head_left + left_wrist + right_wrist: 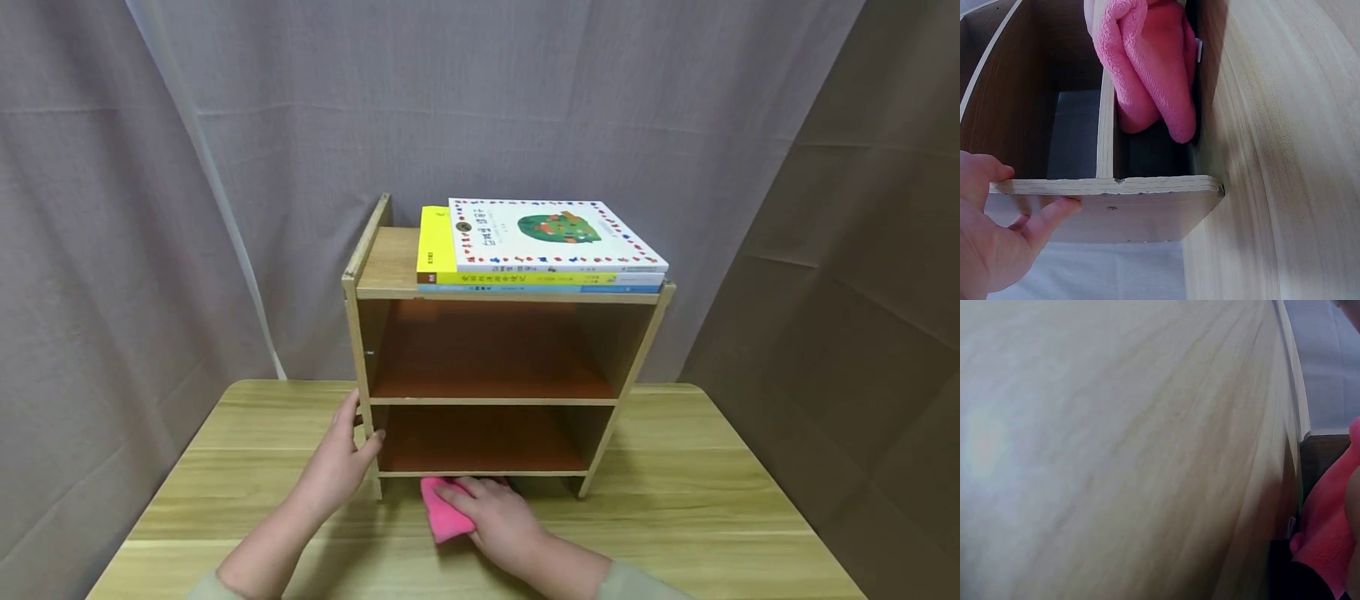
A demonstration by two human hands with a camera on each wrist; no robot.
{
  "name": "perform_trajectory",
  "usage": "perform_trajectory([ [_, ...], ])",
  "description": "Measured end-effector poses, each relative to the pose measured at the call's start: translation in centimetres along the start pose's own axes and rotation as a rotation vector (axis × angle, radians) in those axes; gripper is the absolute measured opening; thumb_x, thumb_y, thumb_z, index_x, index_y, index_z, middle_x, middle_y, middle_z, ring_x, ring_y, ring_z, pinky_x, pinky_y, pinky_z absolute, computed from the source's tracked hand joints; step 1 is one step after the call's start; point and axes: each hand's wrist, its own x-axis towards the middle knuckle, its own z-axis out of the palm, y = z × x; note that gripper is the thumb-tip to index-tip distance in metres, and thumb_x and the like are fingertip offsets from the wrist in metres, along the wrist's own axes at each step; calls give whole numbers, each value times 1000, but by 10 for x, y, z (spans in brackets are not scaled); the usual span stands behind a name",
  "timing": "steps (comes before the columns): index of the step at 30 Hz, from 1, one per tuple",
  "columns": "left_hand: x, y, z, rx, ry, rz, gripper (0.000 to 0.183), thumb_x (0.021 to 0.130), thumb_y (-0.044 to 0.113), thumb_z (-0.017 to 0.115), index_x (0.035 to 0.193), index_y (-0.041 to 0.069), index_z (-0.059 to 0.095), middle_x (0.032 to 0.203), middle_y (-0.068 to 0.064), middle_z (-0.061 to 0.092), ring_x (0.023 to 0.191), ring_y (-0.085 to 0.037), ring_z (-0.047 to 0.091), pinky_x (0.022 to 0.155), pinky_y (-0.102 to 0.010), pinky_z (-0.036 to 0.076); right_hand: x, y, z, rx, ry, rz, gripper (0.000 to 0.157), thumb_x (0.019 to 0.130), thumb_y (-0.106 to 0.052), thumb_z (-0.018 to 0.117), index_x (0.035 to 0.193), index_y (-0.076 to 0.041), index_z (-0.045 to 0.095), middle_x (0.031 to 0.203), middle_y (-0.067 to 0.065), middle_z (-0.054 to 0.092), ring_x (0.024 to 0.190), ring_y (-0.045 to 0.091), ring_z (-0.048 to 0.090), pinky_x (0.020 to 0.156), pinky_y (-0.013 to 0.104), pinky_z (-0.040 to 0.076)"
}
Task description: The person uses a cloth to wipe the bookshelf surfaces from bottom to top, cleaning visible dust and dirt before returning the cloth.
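A small wooden shelf unit (491,402) stands upright on the table. My left hand (336,465) grips the front edge of its left side panel (1116,212), thumb on one face and fingers on the other. My right hand (504,523) holds a fluffy pink cloth (447,518) at the low gap under the bottom shelf board. In the left wrist view, folds of the pink cloth (1150,81) reach into that gap. At the right wrist view's edge, the pink cloth (1325,525) shows only partly.
Several thin books (558,233) lie stacked flat on the unit's top, a white-covered one uppermost and a yellow one jutting out left. The wooden table (247,467) extends on both sides. Grey curtains (480,100) hang behind, and a darker curtain (847,275) hangs at right.
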Motion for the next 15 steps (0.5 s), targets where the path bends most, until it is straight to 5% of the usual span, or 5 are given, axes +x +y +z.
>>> perform_trajectory([
  [15,-2,1,0,-3,5,1,74,93,32,53,149,25,5,153,-6,13,133,-34,28,105,-53,27,15,-17,15,-28,20,10,62,80,-32,65,138,-33,42,129,1,55,106,21,59,79,53,49],
])
